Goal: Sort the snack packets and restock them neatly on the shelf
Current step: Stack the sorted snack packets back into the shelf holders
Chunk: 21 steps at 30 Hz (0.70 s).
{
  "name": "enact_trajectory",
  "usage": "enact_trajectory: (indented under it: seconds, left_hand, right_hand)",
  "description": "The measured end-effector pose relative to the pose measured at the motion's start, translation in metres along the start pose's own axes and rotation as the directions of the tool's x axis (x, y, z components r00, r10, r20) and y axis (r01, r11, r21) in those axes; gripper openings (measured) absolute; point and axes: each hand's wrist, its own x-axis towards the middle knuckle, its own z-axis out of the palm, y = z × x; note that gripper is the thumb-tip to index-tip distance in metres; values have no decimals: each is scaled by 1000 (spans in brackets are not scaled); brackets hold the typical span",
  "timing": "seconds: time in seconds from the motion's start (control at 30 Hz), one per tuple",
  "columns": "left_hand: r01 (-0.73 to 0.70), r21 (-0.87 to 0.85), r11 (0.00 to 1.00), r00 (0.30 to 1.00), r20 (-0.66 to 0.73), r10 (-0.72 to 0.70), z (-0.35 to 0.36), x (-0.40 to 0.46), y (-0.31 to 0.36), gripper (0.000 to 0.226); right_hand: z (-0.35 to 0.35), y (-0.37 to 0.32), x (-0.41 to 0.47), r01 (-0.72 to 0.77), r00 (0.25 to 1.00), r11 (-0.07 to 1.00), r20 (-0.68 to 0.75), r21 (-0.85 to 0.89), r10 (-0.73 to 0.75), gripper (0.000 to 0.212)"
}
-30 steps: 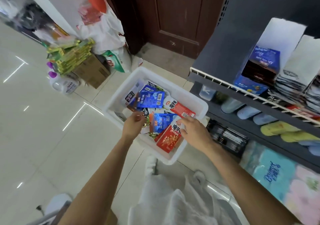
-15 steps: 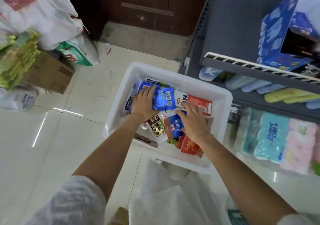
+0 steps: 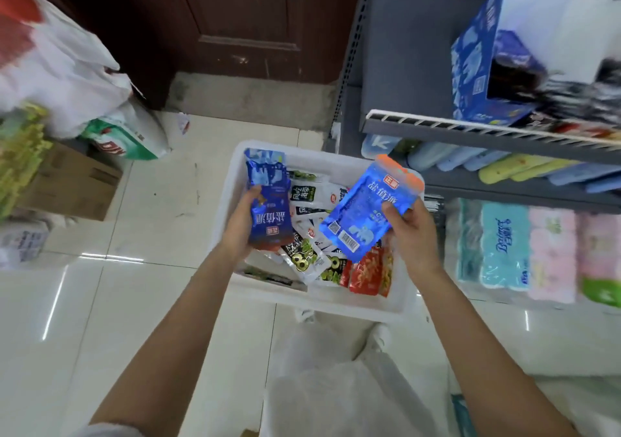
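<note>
From the head camera we see our left hand (image 3: 240, 226) gripping a dark blue snack packet (image 3: 268, 201) upright above the left side of the white bin (image 3: 336, 297), fingers curled round its lower half. Our right hand (image 3: 411, 231) pinches a lighter blue packet (image 3: 364, 213) by its right edge, tilted over the bin's right side. Loose white, green and red packets (image 3: 369, 270) lie jumbled in the bin on the tiled floor (image 3: 161, 208). Just right of it stands the grey shelf (image 3: 470, 132), carrying a blue carton (image 3: 477, 67).
</note>
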Motion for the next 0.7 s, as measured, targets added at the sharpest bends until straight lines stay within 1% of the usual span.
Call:
enact_trajectory:
  seconds: [0.03, 0.1, 0.17, 0.27, 0.33, 0.43, 0.5, 0.57, 0.6, 0.7]
  left_hand:
    - [-19, -21, 1000, 1000, -3, 19, 1, -6, 2, 50]
    - [-107, 51, 993, 993, -51, 110, 7, -20, 7, 30]
    - [-168, 76, 983, 984, -40, 172, 13, -32, 8, 28]
    - [-266, 131, 955, 964, 45, 262, 22, -51, 8, 24]
    - [-319, 231, 919, 948, 56, 314, 30, -60, 7, 19]
    - [-422, 406, 811, 907, 174, 384, 46, -73, 3, 19]
    - [-424, 512, 747, 904, 190, 382, 60, -80, 0, 29]
    - [-443, 576, 687, 896, 257, 362, 76, -86, -2, 35]
    - [-475, 610, 634, 880, 315, 356, 86, -90, -1, 35]
    - [-556, 723, 411, 831, 468, 300, 128, -101, 8, 37]
  right_hand:
    - [-4, 0, -5, -21, 1000, 998, -14, 58, 21, 20]
    - [-11, -5, -16, -25, 998, 986, -49, 165, 34, 23]
    - [-17, -9, -24, 0, 996, 974, -88, 226, 21, 25]
    - [-26, -15, -36, 41, 991, 976, -131, 214, -13, 23]
    - [-33, -18, -44, 80, 987, 982, -151, 170, -54, 24]
    - [-48, -22, -51, 151, 978, 984, -163, 100, -134, 23]
    - [-62, -25, -53, 165, 977, 985, -147, 51, -156, 19]
    - [-80, -28, -51, 168, 980, 985, -115, 35, -163, 15]
    - [-90, -29, -49, 171, 981, 984, -101, 41, -166, 14]
    - [-126, -32, -36, 186, 981, 982, -61, 43, -183, 12]
